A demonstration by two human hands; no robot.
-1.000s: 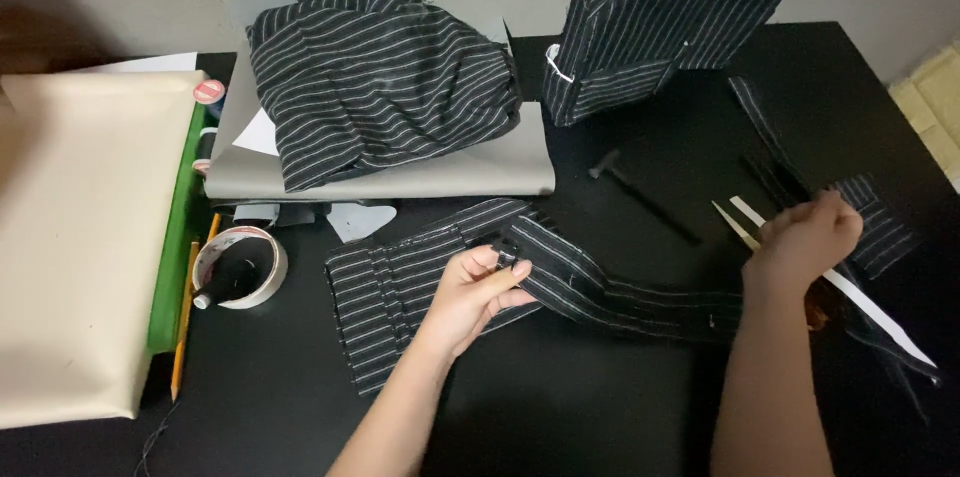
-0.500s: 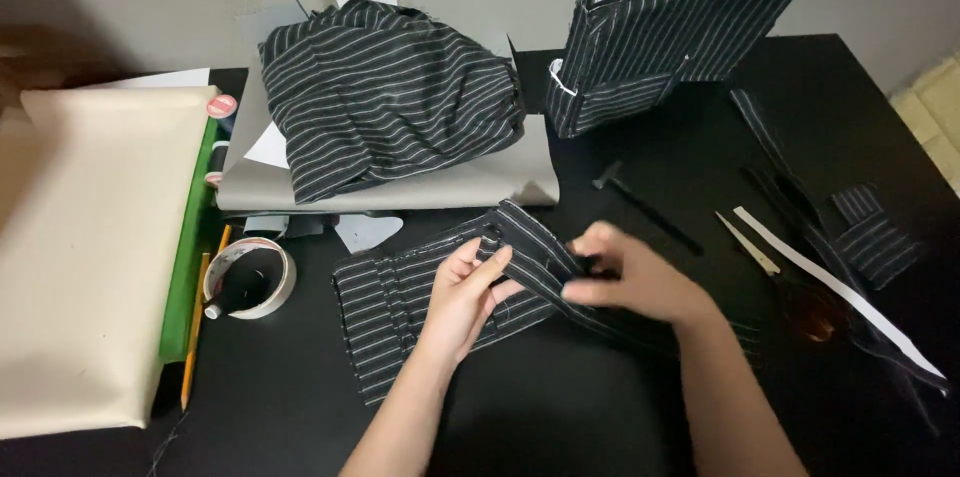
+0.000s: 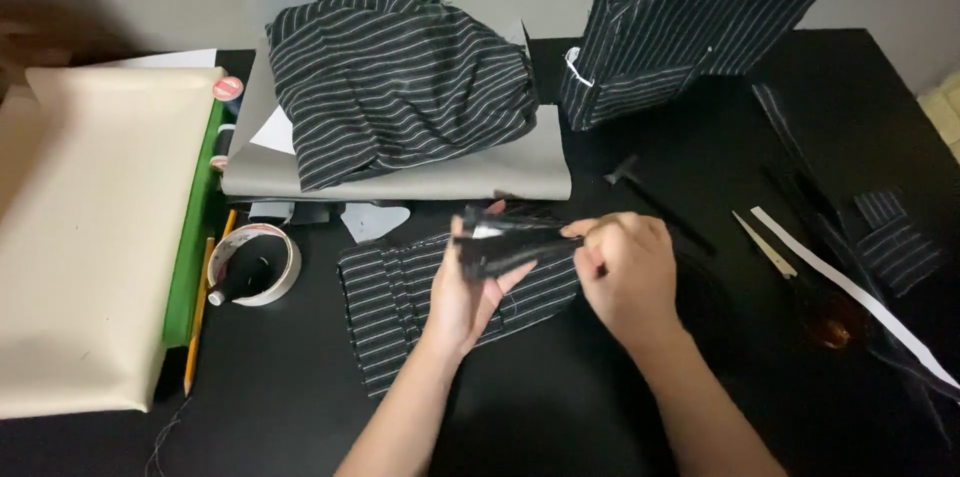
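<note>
Two hands, left hand [image 3: 470, 287] and right hand [image 3: 625, 272], grip a dark folded strip [image 3: 510, 245] above the black table [image 3: 300, 387].

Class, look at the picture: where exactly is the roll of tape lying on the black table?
In the head view the roll of tape lies flat at left, between the green-edged cream board and the striped fabric piece, below the grey board.

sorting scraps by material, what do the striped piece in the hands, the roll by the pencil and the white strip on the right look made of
Striped piece: woven cloth, matte black with thin white stripes; it folds softly where both hands grip it.
Roll: looks like tape, a pale ring with a hollow core, slightly glossy; paper or plastic is unclear.
White strip: probably paper or thin card, flat, matte, with straight cut edges.
</note>
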